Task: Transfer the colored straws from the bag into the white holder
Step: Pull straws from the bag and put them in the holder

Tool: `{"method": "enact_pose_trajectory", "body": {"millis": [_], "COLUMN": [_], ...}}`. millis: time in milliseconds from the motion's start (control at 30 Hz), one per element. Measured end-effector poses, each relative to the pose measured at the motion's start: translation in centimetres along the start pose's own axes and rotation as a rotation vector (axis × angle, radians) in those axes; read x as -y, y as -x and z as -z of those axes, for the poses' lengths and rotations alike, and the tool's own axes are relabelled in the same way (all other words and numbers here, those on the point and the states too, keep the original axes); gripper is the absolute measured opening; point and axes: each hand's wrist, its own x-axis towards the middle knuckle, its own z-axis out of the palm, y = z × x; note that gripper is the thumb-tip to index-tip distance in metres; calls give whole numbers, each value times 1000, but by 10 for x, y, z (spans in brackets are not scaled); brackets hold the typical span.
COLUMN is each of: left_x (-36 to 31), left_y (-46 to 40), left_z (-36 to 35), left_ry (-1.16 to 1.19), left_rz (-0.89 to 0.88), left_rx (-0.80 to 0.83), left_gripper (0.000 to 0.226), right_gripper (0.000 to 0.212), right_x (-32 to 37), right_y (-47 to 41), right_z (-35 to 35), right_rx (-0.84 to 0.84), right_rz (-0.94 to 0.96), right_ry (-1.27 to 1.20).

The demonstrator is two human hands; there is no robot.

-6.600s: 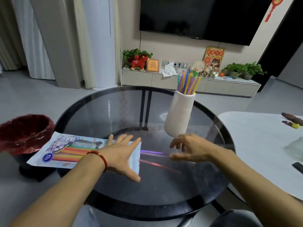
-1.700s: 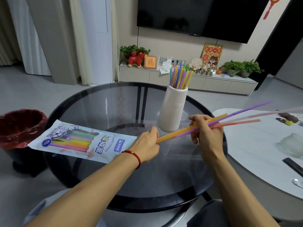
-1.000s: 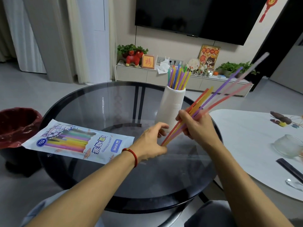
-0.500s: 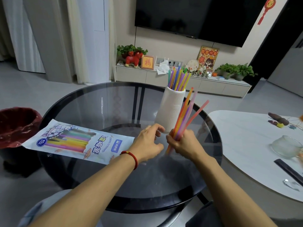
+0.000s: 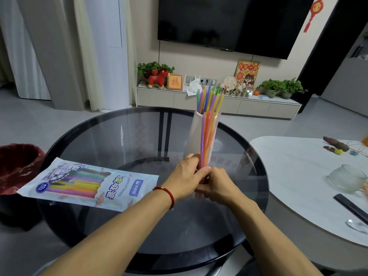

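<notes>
a: what are the hands doing?

b: both are closing around one small bunch of straws, standing it upright. the left hand is pinching it from the side, and the right hand is wrapping the bottom ends just below.

a: where is the white holder?

b: the holder is standing right behind the hands, already holding plenty of straws, and the bunch is rising in front of it, tips reaching about to its rim.

a: so which step is this?

b: squaring up the bunch before dropping it in, i'd say. the next move is asking for a lift clear over the rim, then a straight lowering into the gaps between the straws already standing there. a loose straw could be catching on the rim or tipping the holder.

a: and the bag?

b: the bag is lying flat, well out to the left of the left hand, with more straws showing through it, so the job is looking part done.

a: what is around them?

b: a round dark glass table is carrying it all. a red-lined bin is sitting past the bag, a white table is lying off to the right, and a television is hanging on the far wall.
</notes>
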Motion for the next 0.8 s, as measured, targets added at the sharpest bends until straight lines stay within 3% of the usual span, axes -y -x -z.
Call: {"method": "enact_pose_trajectory", "body": {"millis": [100,267,433,533,700,800], "left_x": [4,3,1,12,31,38], "left_y": [-1,-2,2,5,8,12], "left_z": [2,8,2,8,31,40], "left_ry": [2,5,16,-48,-121,-166], "left_rz": [12,-13,-65,-31,-10,28], "left_rx": [27,82,34,-20,-234,-244], "left_gripper": [30,35,26,29,22,24], "right_gripper": [16,35,11,15,25,21], "right_x": [1,30,57,54,59,72], "right_y": [9,14,-1,1,-5,-20], "right_z": [17,51,41,60,122,147], "right_rx": [79,-293,-356,-452,-819,-963], "right_rz": [-73,45,114,67,91,147], "right_ry": [28,-135,78,58,-495,-612]}}
